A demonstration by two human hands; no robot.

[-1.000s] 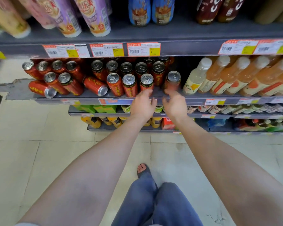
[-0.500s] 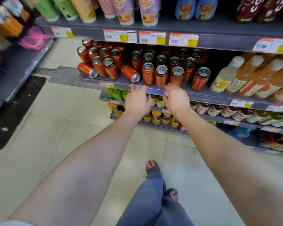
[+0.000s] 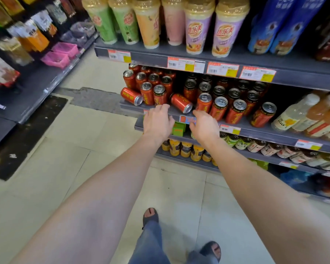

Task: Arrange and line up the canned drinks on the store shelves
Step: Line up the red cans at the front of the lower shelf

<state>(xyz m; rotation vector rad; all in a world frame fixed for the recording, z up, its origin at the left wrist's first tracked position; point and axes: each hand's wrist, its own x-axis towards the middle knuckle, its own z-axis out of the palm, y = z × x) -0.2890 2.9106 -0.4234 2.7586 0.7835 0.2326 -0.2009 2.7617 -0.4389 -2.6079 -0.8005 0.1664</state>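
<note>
A toppled red can (image 3: pixel 181 103) lies on the shelf (image 3: pixel 255 124), long axis running ten to four; right hand (image 3: pixel 205 125) nearer, at its five o'clock, left hand (image 3: pixel 157 121) at seven; fingers apart, empty.

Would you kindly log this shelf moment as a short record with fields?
setting: store aisle, grey shelf
upright cans: red cans standing in rows
fallen cans: two, one at the left end, one in the middle, tops toward the aisle
left hand: open, at the shelf edge, holding nothing
right hand: open, just below the middle fallen can, holding nothing
neighbours: bottles to the right, cups on the shelf above
</note>
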